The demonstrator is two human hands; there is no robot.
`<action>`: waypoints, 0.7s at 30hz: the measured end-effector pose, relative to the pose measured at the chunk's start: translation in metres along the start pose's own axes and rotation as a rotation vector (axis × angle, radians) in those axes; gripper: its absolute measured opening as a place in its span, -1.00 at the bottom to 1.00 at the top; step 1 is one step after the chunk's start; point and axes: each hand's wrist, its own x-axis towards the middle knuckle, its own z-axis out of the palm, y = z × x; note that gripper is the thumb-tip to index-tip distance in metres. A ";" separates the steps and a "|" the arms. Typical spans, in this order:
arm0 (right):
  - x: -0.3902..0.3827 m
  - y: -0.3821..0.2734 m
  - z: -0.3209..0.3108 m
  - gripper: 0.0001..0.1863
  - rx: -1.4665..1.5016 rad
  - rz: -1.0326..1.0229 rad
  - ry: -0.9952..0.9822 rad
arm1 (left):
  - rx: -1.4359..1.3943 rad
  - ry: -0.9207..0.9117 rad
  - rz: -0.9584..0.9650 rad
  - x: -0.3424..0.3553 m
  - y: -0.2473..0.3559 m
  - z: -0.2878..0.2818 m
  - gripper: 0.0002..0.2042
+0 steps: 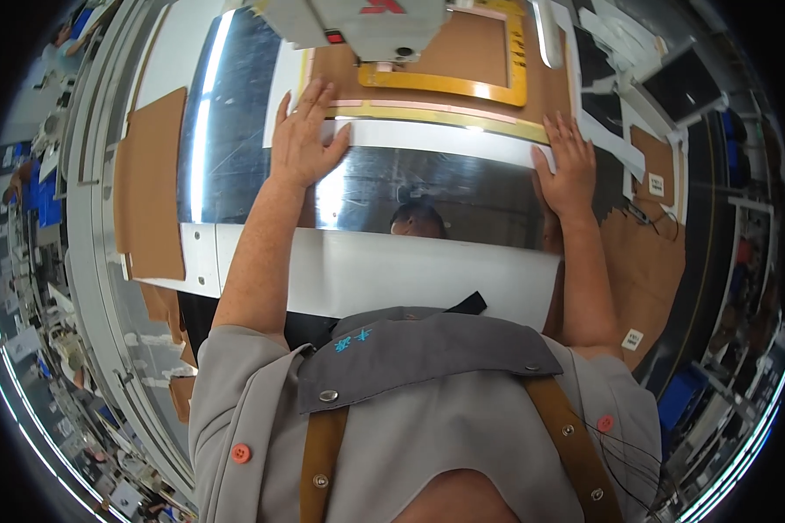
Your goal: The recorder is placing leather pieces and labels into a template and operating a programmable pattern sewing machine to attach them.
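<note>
A flat brown panel [344, 80] lies ahead of me, edged with yellow and pink strips and a white border [410, 135]. My left hand [307, 144] rests palm down at its near left corner, fingers slightly apart and thumb out to the side. At the near right corner lies my right hand [569, 170], also flat with fingers stretched forward. Neither hand grips anything. On the panel sits a yellow rectangular frame [445, 84]. The grey head of a machine [358, 26], which looks like a sewing machine, hangs over the panel and hides part of it.
Below the panel spreads a shiny metal plate [462, 187], with a white table edge [410, 270] nearer me. Brown cardboard sheets [153, 183] stick out at the left; brown sheeting [650, 270] lies at the right. A dark screen [679, 83] stands at the far right.
</note>
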 end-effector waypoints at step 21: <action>-0.013 0.002 0.007 -0.39 0.047 0.188 0.030 | 0.027 -0.060 -0.025 -0.004 -0.007 0.001 -0.46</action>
